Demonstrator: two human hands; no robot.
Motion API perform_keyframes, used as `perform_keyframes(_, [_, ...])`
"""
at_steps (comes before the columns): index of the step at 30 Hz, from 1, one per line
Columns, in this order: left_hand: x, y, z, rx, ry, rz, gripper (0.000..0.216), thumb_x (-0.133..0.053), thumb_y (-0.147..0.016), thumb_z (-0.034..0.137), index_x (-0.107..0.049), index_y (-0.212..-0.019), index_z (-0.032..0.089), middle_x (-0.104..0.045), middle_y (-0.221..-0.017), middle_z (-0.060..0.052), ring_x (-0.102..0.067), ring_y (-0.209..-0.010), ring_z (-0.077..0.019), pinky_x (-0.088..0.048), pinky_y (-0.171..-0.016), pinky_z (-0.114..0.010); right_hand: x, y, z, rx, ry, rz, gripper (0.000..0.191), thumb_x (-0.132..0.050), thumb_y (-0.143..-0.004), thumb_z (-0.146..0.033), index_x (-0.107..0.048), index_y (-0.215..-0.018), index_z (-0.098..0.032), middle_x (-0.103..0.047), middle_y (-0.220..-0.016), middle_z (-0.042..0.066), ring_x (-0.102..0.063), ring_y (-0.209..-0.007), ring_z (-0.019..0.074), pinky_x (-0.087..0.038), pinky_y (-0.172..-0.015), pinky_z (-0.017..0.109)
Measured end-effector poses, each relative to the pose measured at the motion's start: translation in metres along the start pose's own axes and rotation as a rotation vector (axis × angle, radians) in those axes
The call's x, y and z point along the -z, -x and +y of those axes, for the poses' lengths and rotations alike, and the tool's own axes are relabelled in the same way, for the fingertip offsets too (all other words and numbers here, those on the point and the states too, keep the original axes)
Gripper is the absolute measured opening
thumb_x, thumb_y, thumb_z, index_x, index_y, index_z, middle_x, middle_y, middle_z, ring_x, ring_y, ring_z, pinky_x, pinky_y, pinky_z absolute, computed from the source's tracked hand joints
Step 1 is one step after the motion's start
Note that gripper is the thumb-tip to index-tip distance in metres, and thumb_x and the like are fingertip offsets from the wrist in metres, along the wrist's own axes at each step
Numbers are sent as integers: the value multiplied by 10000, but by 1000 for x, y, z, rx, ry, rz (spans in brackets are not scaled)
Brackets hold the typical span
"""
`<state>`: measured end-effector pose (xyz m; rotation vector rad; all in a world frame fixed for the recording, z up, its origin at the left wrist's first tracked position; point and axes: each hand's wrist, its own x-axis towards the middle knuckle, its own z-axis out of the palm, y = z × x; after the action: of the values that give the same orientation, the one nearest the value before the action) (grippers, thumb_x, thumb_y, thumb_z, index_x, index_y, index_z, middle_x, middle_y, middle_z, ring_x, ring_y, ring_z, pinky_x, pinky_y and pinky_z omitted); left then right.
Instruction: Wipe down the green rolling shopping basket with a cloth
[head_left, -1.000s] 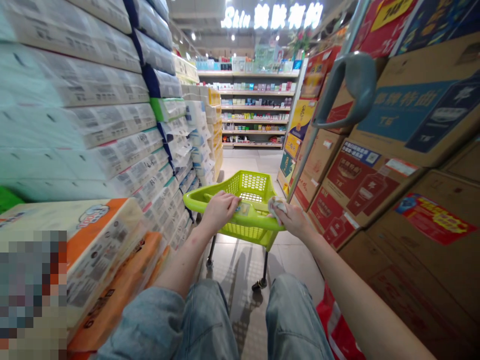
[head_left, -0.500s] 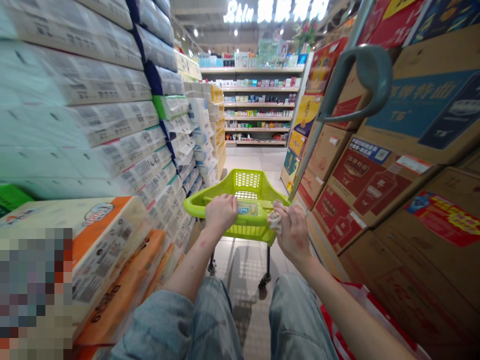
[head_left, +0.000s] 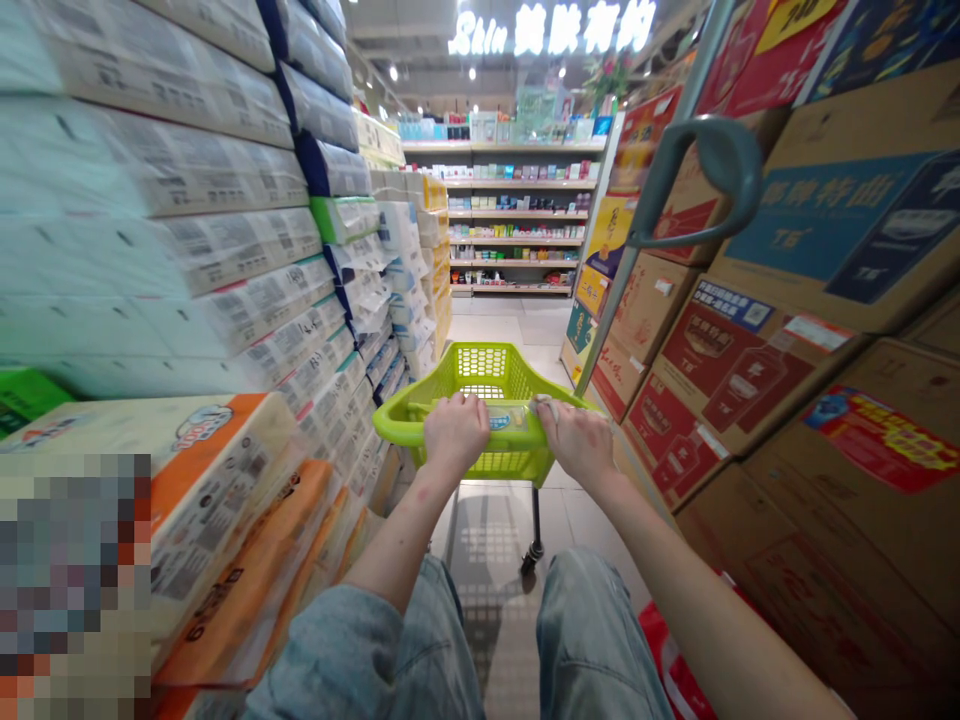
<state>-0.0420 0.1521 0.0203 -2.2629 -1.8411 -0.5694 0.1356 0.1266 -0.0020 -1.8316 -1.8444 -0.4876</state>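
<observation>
**Down a tight shop aisle (head_left: 487,320), mid-job**

On the left, a wall of wrapped packs (head_left: 217,160) runs right up out of view, and the cartons (head_left: 795,250) stacked opposite are just as tall. Shelving (head_left: 525,216) stands at the far end, well apart from the rest. Smack between the stacks sits the green cart (head_left: 397,425). Getting hold of it is done, I'd say; how much is left honestly doesn't show. Stuff in the way: a red bag-looking thing (head_left: 656,625) low on the right, plus a grey looped handle (head_left: 746,180) on a pole poking out near the cart's right side. Left hand (head_left: 456,437) is curled over the handlebar (head_left: 517,442). Right hand (head_left: 583,440) is bent over its other end, fingers pinching a small pale wad (head_left: 541,403) against it, cloth or tissue, can't tell.
</observation>
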Motion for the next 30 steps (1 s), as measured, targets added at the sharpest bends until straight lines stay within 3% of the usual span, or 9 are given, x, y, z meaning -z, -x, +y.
perform_keyframes(3, [1,-1,-2,-14,5,-1,438,-219,-927,350,-623,-909,180,-639,-946,-86,-572,-881,-225,-413,-733,-320,-5,2,3,40,13,68,451,-273,-953,-411,-649,-980,-163,-687,-858,78,-589,-736,165,-302,-682,279])
perform_keyframes(6, [6,-7,-13,-86,51,-87,439,-235,-921,384,-630,-905,192,-656,-965,-73,-584,-914,-222,-427,-754,-315,-5,4,10,127,-7,104,444,-270,-955,-398,-633,-1019,-151,-689,-959,84,-607,-795,170,-326,-710,274])
perform_keyframes(10, [11,-16,-29,-111,99,-297,521,-188,-917,469,-633,-954,202,-673,-1006,-78,-613,-911,-224,-447,-755,-318,2,-6,18,160,-46,-65,421,-245,-962,-402,-623,-1059,-244,-703,-970,21,-632,-758,150,-342,-622,249])
perform_keyframes(13, [10,-17,-30,-80,61,-315,557,-140,-918,479,-614,-999,198,-677,-1009,-91,-627,-908,-238,-458,-753,-341,6,-17,20,119,-13,-203,452,-221,-956,-450,-630,-1058,-284,-716,-837,21,-638,-688,161,-336,-569,247])
perform_keyframes(15, [9,-15,-25,-64,41,-291,553,-127,-922,464,-602,-1012,197,-680,-995,-91,-635,-899,-238,-463,-750,-345,5,-19,19,73,6,-221,482,-214,-950,-473,-642,-1038,-269,-705,-766,39,-632,-665,168,-349,-575,252])
perform_keyframes(18, [8,-12,-18,-33,27,-270,539,-126,-927,437,-604,-1000,197,-683,-979,-87,-641,-900,-232,-465,-756,-338,-1,-9,10,46,-10,-66,461,-253,-951,-438,-647,-1038,-217,-695,-870,77,-623,-773,187,-390,-688,285])
perform_keyframes(22, [8,-12,-14,-3,20,-267,529,-138,-930,430,-611,-997,204,-688,-967,-80,-644,-902,-220,-459,-786,-336,-8,16,-12,110,-110,181,384,-333,-943,-361,-559,-1218,-218,-596,-1170,104,-530,-1041,220,-350,-906,360])
perform_keyframes(26, [8,-11,-14,2,11,-256,523,-143,-931,427,-612,-997,204,-690,-965,-83,-645,-897,-216,-454,-794,-335,-7,27,-25,125,-158,203,404,-366,-935,-350,-484,-1306,-244,-502,-1301,98,-449,-1147,229,-305,-982,397])
perform_keyframes(30, [8,-11,-12,-22,14,-249,515,-142,-932,427,-602,-993,204,-689,-952,-81,-647,-886,-226,-463,-769,-345,0,13,-17,139,-152,109,387,-345,-942,-371,-543,-1254,-253,-601,-1177,86,-557,-982,202,-385,-850,337])
